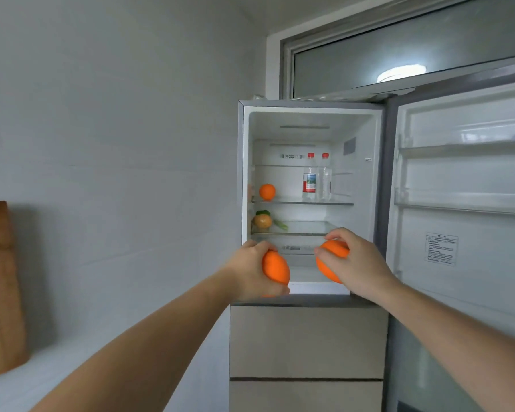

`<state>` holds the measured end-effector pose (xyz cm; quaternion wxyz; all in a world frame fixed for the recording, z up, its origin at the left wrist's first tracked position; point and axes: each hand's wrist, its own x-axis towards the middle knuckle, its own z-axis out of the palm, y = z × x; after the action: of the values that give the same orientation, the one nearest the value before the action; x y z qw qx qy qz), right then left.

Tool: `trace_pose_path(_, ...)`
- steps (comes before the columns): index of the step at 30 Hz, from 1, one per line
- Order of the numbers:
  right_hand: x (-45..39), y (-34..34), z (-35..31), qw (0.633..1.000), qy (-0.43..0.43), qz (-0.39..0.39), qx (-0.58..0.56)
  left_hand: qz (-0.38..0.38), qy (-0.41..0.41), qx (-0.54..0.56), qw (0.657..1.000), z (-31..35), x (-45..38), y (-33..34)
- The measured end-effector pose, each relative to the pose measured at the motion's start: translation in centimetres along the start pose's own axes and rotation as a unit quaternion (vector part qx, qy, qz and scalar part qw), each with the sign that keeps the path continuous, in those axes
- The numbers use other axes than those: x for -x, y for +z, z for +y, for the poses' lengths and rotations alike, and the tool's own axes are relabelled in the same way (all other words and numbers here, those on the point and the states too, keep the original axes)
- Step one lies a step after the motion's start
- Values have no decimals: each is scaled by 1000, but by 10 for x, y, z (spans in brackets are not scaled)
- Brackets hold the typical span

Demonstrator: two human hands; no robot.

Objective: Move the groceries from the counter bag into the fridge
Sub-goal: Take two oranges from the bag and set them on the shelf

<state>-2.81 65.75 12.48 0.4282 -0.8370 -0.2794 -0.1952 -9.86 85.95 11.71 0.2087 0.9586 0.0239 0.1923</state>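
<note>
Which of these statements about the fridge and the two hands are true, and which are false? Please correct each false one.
1. Each hand holds an orange. True: left hand grips one orange, right hand grips another orange.
2. The fridge door is closed. False: it stands open.
3. Two bottles with red caps stand on a shelf. True.
4. No orange is inside the fridge. False: a shelf orange lies left of the bottles.

Orange fruit against a white fridge [366,138]

Both hands' oranges [275,267] are bright orange; above them two clear bottles [309,181] wear red caps.
</note>
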Motion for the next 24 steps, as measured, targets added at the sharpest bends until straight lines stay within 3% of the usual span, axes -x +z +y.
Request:
trace_pose_path(9, -129, 41, 85, 1000, 15, -10, -13, 75, -10, 56, 996, -25, -132, 33)
trace_pose_path(16, -233, 74, 136, 994, 81, -39, -64, 114, -45, 43, 992, -44, -239, 53)
trace_pose_path(24, -333, 96, 152, 996, 21, 12, -91, 164, -16, 30, 986, -72, -342, 39)
